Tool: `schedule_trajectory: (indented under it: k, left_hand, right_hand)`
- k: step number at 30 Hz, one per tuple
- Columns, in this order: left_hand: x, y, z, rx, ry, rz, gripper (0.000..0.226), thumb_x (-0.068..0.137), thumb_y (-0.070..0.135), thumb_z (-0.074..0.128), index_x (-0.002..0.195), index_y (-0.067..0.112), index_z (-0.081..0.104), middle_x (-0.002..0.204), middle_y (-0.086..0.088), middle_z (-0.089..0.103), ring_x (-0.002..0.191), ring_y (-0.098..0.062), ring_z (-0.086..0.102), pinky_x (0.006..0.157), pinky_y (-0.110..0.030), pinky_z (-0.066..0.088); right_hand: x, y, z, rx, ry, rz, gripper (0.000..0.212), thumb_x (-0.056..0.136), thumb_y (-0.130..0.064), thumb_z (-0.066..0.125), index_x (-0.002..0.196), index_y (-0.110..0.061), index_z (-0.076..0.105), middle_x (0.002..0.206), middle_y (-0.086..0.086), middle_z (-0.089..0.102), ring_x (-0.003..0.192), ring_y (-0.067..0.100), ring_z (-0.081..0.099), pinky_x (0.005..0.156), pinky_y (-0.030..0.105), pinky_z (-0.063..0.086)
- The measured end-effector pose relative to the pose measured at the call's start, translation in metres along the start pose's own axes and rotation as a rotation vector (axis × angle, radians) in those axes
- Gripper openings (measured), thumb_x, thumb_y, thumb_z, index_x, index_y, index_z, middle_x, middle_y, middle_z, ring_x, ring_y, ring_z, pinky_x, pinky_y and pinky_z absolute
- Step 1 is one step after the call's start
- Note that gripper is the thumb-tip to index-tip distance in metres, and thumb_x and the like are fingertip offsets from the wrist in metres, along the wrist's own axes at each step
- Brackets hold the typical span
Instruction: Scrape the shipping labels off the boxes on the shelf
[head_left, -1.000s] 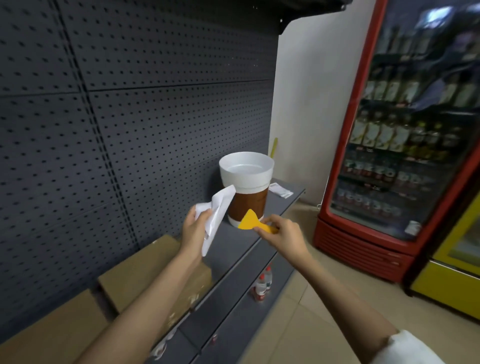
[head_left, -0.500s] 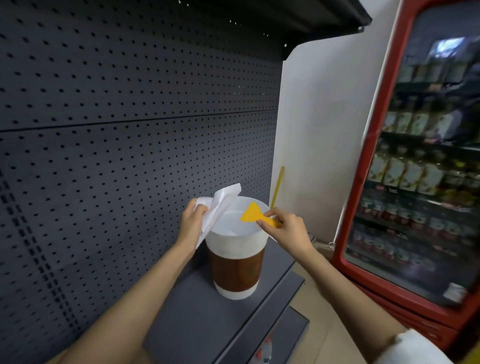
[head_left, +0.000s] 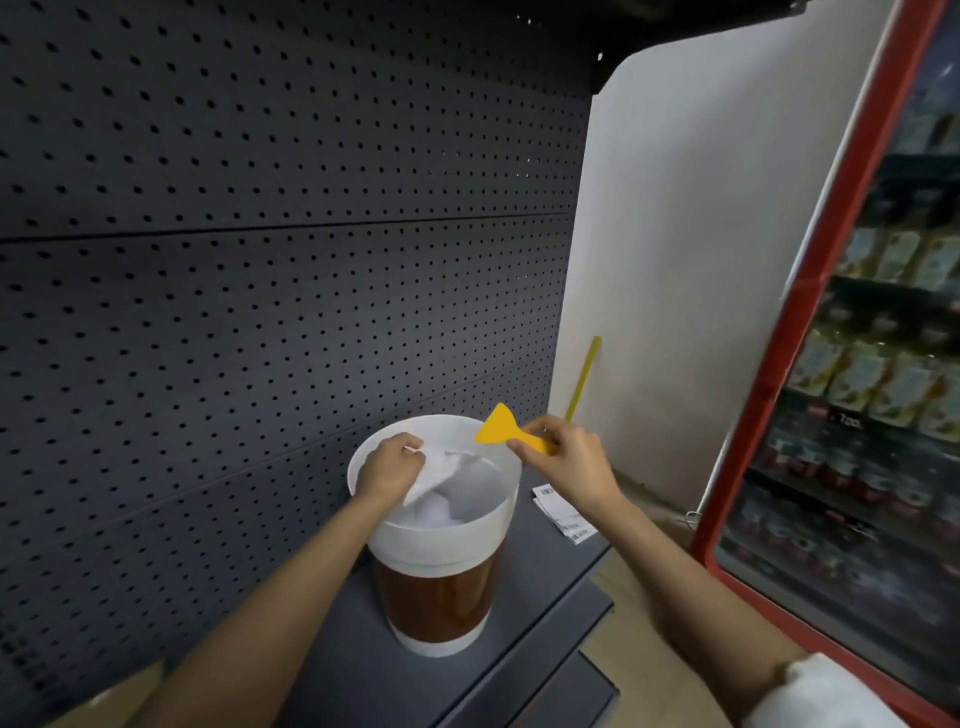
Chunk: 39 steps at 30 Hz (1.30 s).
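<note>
While the left hand (head_left: 390, 467) gripped a peeled label (head_left: 441, 470) inside the bin (head_left: 498, 530) | right hand (head_left: 566, 460) pinched the scraper (head_left: 498, 428) above the rim | advice: let go low, so the sticky label drops clean.

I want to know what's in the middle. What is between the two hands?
In the head view, the peeled label held by the left hand, the bin's open mouth, and the yellow scraper's blade held by the right hand.

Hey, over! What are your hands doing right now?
Left hand pushing peeled label into bin. Right hand pinching yellow scraper. Nothing blocking.
</note>
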<state>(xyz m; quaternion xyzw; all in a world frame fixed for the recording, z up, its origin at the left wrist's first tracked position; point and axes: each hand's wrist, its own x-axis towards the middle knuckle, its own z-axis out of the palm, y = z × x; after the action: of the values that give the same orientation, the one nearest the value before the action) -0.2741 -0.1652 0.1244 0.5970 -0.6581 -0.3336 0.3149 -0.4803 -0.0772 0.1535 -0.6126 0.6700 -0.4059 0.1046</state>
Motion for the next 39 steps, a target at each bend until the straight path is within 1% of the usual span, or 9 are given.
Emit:
schedule_trajectory:
  k: [5, 12, 17, 22, 27, 29, 33, 37, 39]
  left_hand:
    - [-0.001, 0.003, 0.012, -0.164, -0.007, -0.034, 0.026, 0.088, 0.014, 0.049, 0.111, 0.016, 0.06, 0.115, -0.01, 0.063, 0.108, -0.026, 0.056, 0.087, -0.03, 0.039]
    - [-0.023, -0.007, -0.014, -0.229, 0.153, 0.017, 0.018, 0.083, 0.009, 0.054, 0.084, 0.025, 0.062, 0.082, 0.001, 0.062, 0.084, -0.018, 0.058, 0.067, -0.024, 0.04]
    - [-0.071, -0.036, -0.057, -0.235, 0.301, -0.01, 0.012, 0.085, 0.01, 0.057, 0.088, 0.019, 0.063, 0.086, 0.0, 0.062, 0.087, -0.017, 0.059, 0.082, -0.028, 0.046]
    - [-0.136, -0.072, -0.111, -0.204, 0.456, -0.066, 0.008, 0.087, 0.013, 0.056, 0.09, 0.016, 0.063, 0.076, 0.004, 0.057, 0.076, -0.012, 0.055, 0.074, -0.025, 0.042]
    - [-0.218, -0.109, -0.18, -0.179, 0.58, -0.111, 0.007, 0.088, 0.013, 0.057, 0.085, 0.019, 0.059, 0.072, 0.006, 0.053, 0.072, -0.009, 0.052, 0.069, -0.022, 0.04]
    - [-0.254, -0.128, -0.206, -0.162, 0.6, -0.12, 0.006, 0.088, 0.012, 0.057, 0.088, 0.016, 0.06, 0.072, 0.005, 0.054, 0.073, -0.011, 0.052, 0.07, -0.022, 0.041]
    - [-0.327, -0.17, -0.255, -0.092, 0.605, -0.131, 0.007, 0.088, 0.014, 0.056, 0.092, 0.015, 0.061, 0.075, 0.006, 0.055, 0.073, -0.009, 0.053, 0.07, -0.023, 0.042]
    - [-0.394, -0.204, -0.301, -0.022, 0.574, -0.14, 0.006, 0.086, 0.015, 0.057, 0.09, 0.017, 0.061, 0.076, 0.005, 0.055, 0.072, -0.008, 0.053, 0.068, -0.022, 0.041]
    - [-0.424, -0.215, -0.32, -0.022, 0.55, -0.14, 0.005, 0.086, 0.016, 0.057, 0.089, 0.019, 0.06, 0.077, 0.005, 0.055, 0.074, -0.01, 0.053, 0.07, -0.025, 0.042]
  right_hand:
    - [0.012, 0.013, 0.007, -0.012, -0.056, -0.027, 0.022, 0.081, -0.045, 0.066, 0.09, -0.025, 0.065, 0.077, -0.005, 0.064, 0.071, 0.014, 0.057, 0.057, 0.022, 0.04]
    - [0.019, -0.004, 0.031, 0.01, -0.129, -0.128, 0.022, 0.081, -0.046, 0.067, 0.092, -0.027, 0.066, 0.068, -0.002, 0.06, 0.059, 0.01, 0.05, 0.052, 0.018, 0.034]
    - [0.005, -0.041, 0.068, 0.099, -0.231, -0.226, 0.021, 0.08, -0.044, 0.068, 0.089, -0.025, 0.066, 0.062, -0.001, 0.057, 0.057, 0.016, 0.054, 0.063, 0.03, 0.043]
    - [-0.031, -0.091, 0.101, 0.16, -0.343, -0.329, 0.02, 0.081, -0.042, 0.068, 0.088, -0.023, 0.066, 0.06, -0.006, 0.053, 0.061, 0.016, 0.052, 0.056, 0.025, 0.037]
    - [-0.096, -0.162, 0.134, 0.167, -0.417, -0.392, 0.022, 0.08, -0.045, 0.068, 0.089, -0.025, 0.065, 0.077, -0.001, 0.066, 0.075, 0.021, 0.061, 0.067, 0.033, 0.044]
    - [-0.132, -0.19, 0.147, 0.152, -0.441, -0.416, 0.023, 0.081, -0.049, 0.065, 0.09, -0.027, 0.063, 0.079, -0.003, 0.066, 0.075, 0.02, 0.061, 0.064, 0.033, 0.042]
    - [-0.213, -0.235, 0.172, 0.129, -0.46, -0.412, 0.023, 0.084, -0.05, 0.061, 0.093, -0.029, 0.061, 0.083, -0.003, 0.066, 0.075, 0.017, 0.06, 0.056, 0.029, 0.039]
    - [-0.297, -0.267, 0.193, 0.161, -0.453, -0.328, 0.026, 0.083, -0.048, 0.063, 0.097, -0.026, 0.064, 0.091, -0.004, 0.069, 0.086, 0.018, 0.064, 0.066, 0.033, 0.048]
    - [-0.332, -0.282, 0.2, 0.189, -0.429, -0.316, 0.025, 0.083, -0.045, 0.066, 0.096, -0.023, 0.066, 0.088, -0.006, 0.069, 0.086, 0.016, 0.065, 0.064, 0.027, 0.047]
